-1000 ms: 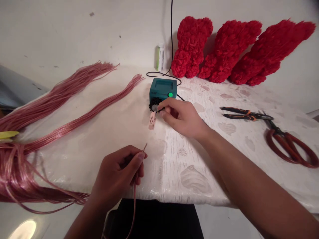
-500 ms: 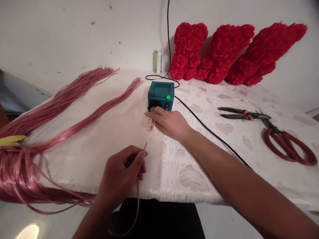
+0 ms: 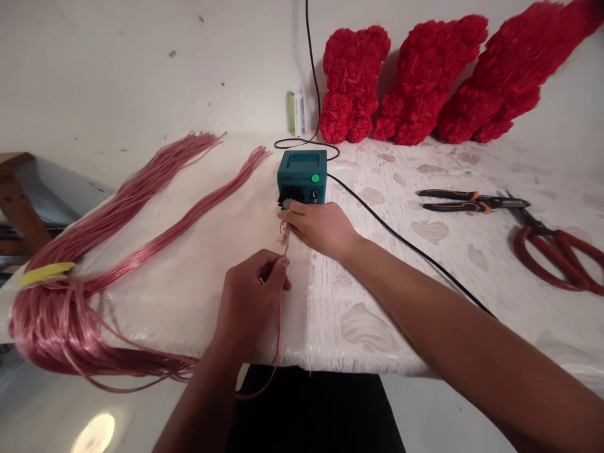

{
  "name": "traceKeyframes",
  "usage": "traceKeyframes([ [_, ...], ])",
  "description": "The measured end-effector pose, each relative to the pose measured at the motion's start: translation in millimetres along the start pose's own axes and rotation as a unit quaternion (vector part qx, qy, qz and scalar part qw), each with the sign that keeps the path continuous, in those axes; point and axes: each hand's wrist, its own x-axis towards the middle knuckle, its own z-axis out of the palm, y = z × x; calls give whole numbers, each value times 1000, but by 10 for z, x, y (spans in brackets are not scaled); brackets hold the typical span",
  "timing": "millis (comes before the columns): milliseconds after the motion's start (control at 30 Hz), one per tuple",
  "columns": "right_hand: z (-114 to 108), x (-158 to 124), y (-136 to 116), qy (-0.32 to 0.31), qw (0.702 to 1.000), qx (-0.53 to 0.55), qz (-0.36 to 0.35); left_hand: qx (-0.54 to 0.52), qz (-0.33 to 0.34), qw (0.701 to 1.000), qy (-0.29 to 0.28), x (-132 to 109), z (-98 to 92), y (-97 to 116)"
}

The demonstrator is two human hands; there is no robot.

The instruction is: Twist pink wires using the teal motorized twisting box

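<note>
Left hand (image 3: 250,299): narrow grip on one pink wire (image 3: 279,336). Right hand (image 3: 321,229): at one teal box (image 3: 302,170), grip unclear. Three red flower figures (image 3: 425,82).

left hand (image 3: 249,301) curled, right hand (image 3: 321,229) palm-down

Single pink insulated wire (image 3: 279,333): upper tip rises to just near of the small pale pink clip (image 3: 283,233), lower length droops over the table's near edge. Teal control box (image 3: 302,165) stands upright directly beyond the clip
</note>
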Motion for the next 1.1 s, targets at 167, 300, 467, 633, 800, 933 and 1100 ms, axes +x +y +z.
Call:
traceKeyframes([
  [167,-5,16,-4,-6,1000,2,6,16,14,999,24,82,57,21],
  [300,-8,24,-5,-9,1000,6,16,15,15,999,30,106,83,5],
  [467,5,24,-15,-3,1000,10,28,9,17,999,27,126,119,-16],
  [633,12,21,-29,-4,999,15,33,16,15,999,35,142,122,-33],
  [800,11,18,-27,0,999,16,30,-4,0,1000,30,167,102,-42],
  [933,1,11,-27,-3,999,16,32,-22,-5,999,25,190,99,-36],
  [1100,-1,10,-29,-4,999,19,33,-31,-8,999,20,203,107,-34],
])
